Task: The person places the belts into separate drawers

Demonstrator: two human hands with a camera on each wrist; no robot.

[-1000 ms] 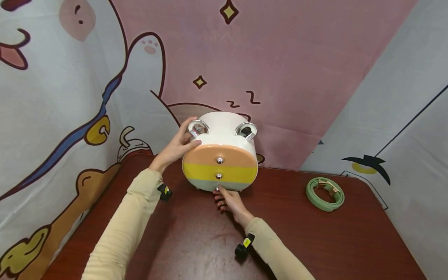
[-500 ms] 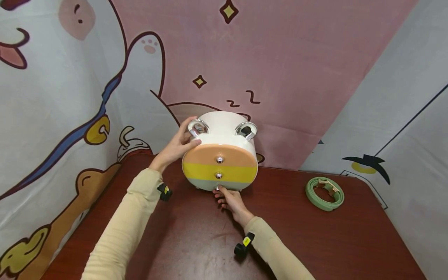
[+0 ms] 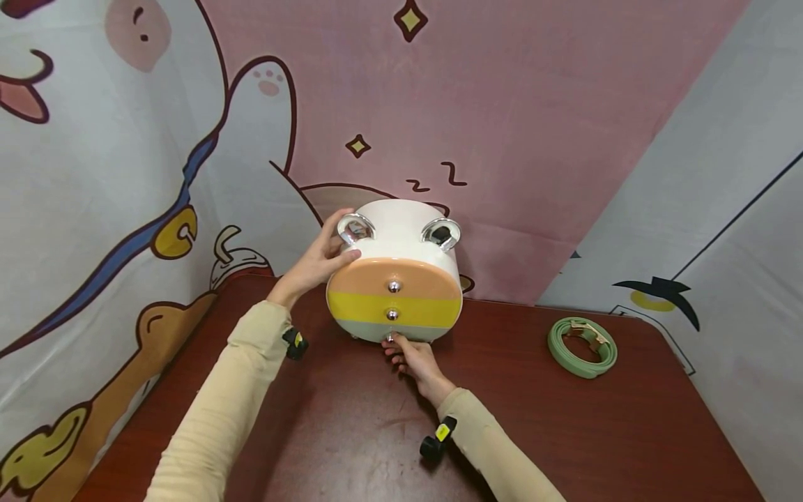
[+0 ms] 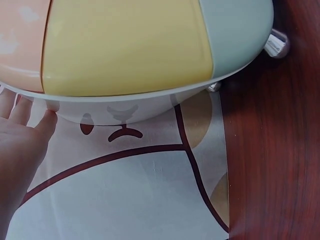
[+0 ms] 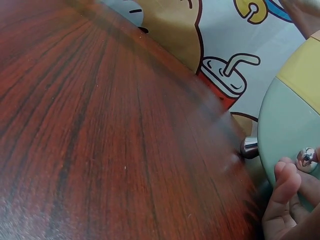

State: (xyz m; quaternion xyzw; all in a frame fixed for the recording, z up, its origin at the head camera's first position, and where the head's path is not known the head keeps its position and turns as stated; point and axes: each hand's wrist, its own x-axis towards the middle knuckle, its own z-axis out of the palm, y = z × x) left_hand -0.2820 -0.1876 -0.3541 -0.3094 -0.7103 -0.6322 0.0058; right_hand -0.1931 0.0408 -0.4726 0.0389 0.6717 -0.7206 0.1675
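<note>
White drawer box [image 3: 394, 269]: on the desk [image 3: 502, 369], straight ahead of the person near the back edge; its oval front faces the person, wider from side to side than it is tall.
Pale green drawer [image 5: 280, 125]: lowest of three, below the yellow drawer [image 3: 357, 307] and the orange drawer [image 3: 360, 282]; all three look closed.
Bottom knob [image 5: 305, 160]: silver, low on the front, pinched by the thumb and a finger of the right hand [image 3: 415, 362], its other fingers loosely bent underneath.
Nearer hand: the right, touching the knob from in front and slightly to the right, its forearm slanting in from the near right.
Left hand [image 3: 314, 263]: fingers extended along the upper left side of the box, beside the silver ring [image 3: 360, 217], thumb reaching onto the white shell.
Green belt [image 3: 563, 354]: coiled on the desk, well to the right of both hands.
Writing: two letter z shapes [image 3: 456, 185] on the cartoon cloth [image 3: 533, 104]; no brand or label readable on the box or belt.
</note>
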